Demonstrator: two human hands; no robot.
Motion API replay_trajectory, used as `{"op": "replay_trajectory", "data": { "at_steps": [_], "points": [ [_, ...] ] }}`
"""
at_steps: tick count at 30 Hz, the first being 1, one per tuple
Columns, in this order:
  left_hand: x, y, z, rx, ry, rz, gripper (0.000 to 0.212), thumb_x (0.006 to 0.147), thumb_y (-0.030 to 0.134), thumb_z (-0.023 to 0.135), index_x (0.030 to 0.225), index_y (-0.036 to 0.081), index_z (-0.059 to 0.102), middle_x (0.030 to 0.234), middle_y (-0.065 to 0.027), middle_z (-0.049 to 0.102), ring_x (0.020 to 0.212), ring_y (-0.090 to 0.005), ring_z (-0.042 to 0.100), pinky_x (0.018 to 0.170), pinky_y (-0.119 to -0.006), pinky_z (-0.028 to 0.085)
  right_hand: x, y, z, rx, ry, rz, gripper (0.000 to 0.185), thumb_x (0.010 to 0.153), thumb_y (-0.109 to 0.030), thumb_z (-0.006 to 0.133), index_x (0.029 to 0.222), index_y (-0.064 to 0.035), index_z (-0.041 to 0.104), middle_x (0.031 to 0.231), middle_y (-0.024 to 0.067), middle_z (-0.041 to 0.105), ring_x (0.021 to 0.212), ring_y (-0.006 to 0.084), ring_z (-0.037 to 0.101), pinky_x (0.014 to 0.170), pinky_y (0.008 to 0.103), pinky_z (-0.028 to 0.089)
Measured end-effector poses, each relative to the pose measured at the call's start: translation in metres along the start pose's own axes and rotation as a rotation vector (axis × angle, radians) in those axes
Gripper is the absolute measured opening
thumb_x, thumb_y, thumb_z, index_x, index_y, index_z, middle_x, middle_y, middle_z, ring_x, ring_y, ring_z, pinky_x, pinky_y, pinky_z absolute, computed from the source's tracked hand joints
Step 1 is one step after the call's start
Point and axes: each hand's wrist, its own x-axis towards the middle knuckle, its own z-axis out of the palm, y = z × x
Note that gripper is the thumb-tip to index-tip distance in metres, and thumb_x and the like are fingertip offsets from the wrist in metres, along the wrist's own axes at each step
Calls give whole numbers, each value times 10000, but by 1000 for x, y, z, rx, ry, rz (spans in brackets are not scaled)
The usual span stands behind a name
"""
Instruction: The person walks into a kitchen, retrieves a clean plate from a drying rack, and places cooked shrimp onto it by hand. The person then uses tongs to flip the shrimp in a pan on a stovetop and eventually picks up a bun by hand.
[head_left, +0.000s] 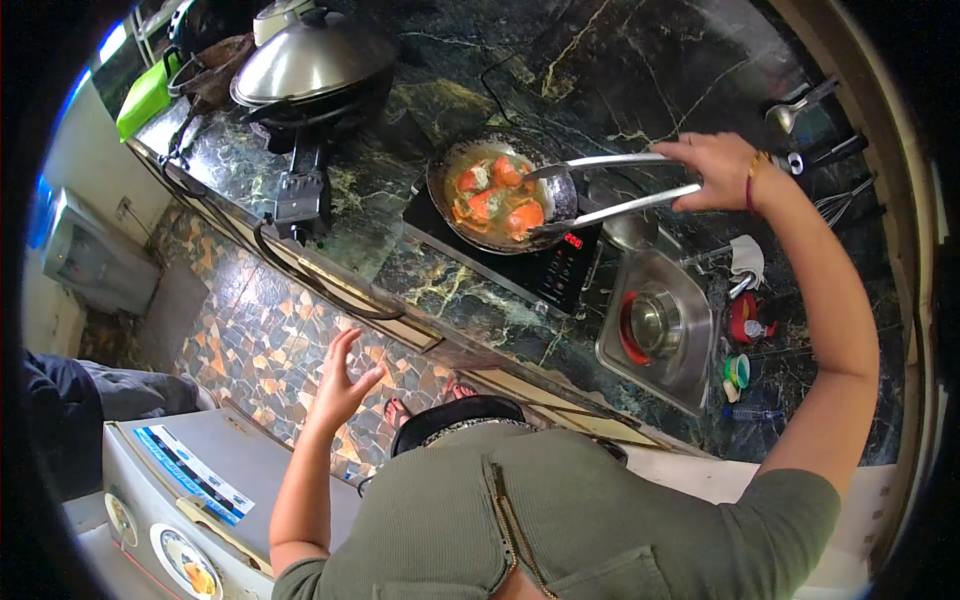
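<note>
My right hand (716, 171) grips metal tongs (622, 161) from above, with their two arms spread apart. The tips reach into a dark wok (442, 206) and lie beside red-orange pieces of what looks like crab (480, 202) in yellowish oil. Whether the tips touch a piece is hard to tell. Under the wok is a black induction cooktop (544, 274) with a lit red display. My left hand (349, 379) hangs in the air over the floor, fingers apart and holding nothing.
A lidded wok (315, 60) stands on a gas burner at left, its hose (300, 281) looping along the counter edge. At right is a steel sink (697, 330) holding a metal bowl (656, 322). Behind me, a person's trousers (142, 390) show beside a grey appliance (225, 442).
</note>
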Motion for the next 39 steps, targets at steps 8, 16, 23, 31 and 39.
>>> {"op": "replay_trajectory", "data": {
  "at_steps": [8,16,23,31,39],
  "points": [
    [-40,-43,27,25,152,-103,696,821,236,760,1401,83,408,1465,-185,371,1357,-352,384,1115,-432,331,82,13,-7,-226,-193,-185,747,650,-319,775,1336,-147,534,1089,122,619,997,328,631,851,428,515],
    [-58,-51,44,26,199,-164,668,836,239,746,1399,111,410,1449,-129,414,1330,-333,418,1072,-444,366,136,5,-9,-304,-359,-221,790,649,-330,794,1368,-157,515,1147,133,622,1051,328,626,881,431,507],
    [-57,-40,52,41,208,-176,675,818,282,765,1373,76,441,1440,-179,418,1352,-357,390,1103,-443,327,170,-1,-5,-278,-471,-244,781,674,-352,795,1375,-156,514,1135,156,664,1075,342,628,896,445,503],
    [-51,-35,51,2,192,-159,667,813,269,768,1368,83,449,1442,-180,414,1346,-359,394,1102,-447,323,165,-4,5,-252,-501,-164,712,709,-324,791,1353,-158,539,1162,140,665,1091,329,626,918,453,496],
    [-38,-31,48,-2,149,-111,667,812,265,768,1369,86,447,1449,-182,402,1347,-368,396,1099,-444,340,111,16,41,-138,-281,-133,621,731,-305,751,1306,-173,558,1172,124,649,1082,328,627,913,450,505]
  ]
}}
